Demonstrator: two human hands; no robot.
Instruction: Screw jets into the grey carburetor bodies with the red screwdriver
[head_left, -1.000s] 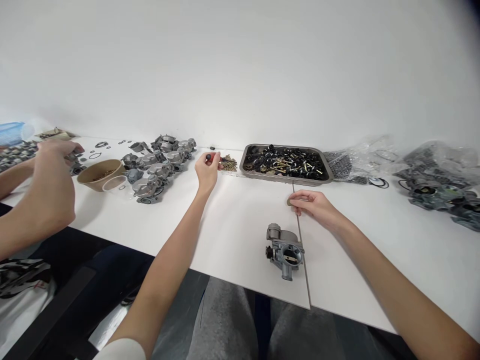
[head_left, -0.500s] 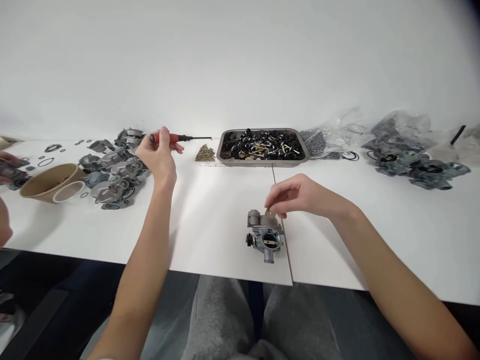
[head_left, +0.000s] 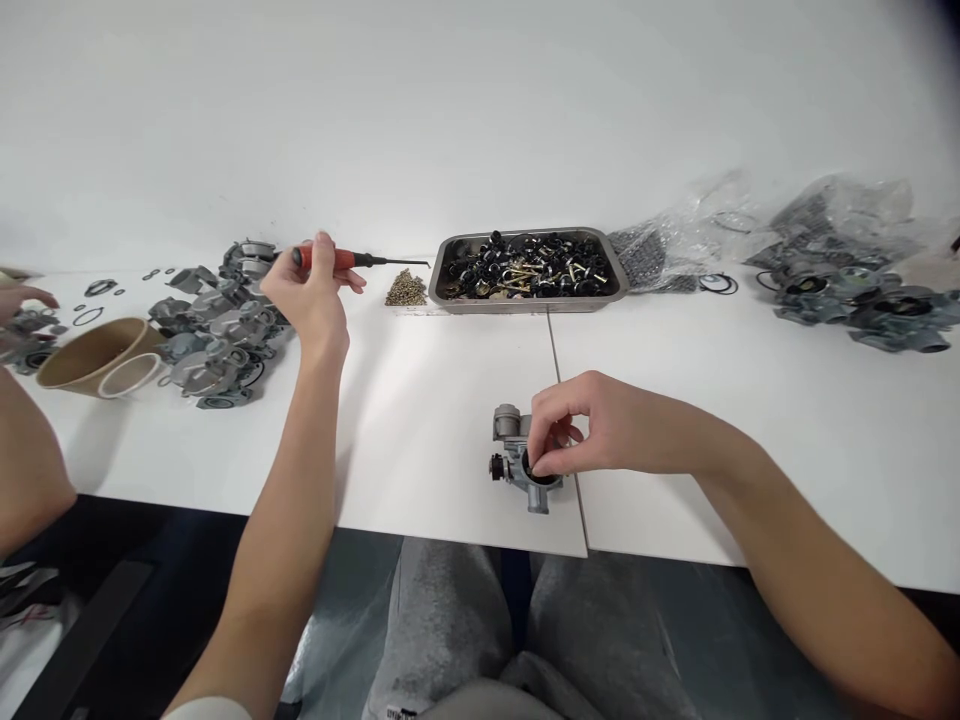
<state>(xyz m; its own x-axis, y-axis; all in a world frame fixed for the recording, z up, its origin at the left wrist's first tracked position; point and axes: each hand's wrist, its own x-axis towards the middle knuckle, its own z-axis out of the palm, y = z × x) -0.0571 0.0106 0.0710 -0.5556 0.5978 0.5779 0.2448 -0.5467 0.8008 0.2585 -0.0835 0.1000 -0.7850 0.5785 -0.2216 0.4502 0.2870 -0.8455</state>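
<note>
A red-handled screwdriver (head_left: 341, 259) is held in my left hand (head_left: 311, 285), its thin dark shaft pointing right above a small pile of brass screws (head_left: 406, 289). On the white table near the front edge sits a grey metal carburetor (head_left: 537, 497) with a black knob on its left side. My right hand (head_left: 574, 425) is over it, thumb and fingertips pinched together at the round bore. Whatever the fingertips hold, if anything, is hidden.
Behind stands a metal tray (head_left: 529, 307) of black and brass parts. Left are several carburetors (head_left: 217, 330), a tan bowl (head_left: 94, 360) and a white cup (head_left: 131, 376). Plastic bags (head_left: 675, 245) and more carburetors (head_left: 892, 310) lie right. Another person's arm (head_left: 26, 460) reaches in at far left.
My right hand has moved from the carburetor's top down to its round bore. My left hand still holds the screwdriver. The other person's arm reaches further into view.
</note>
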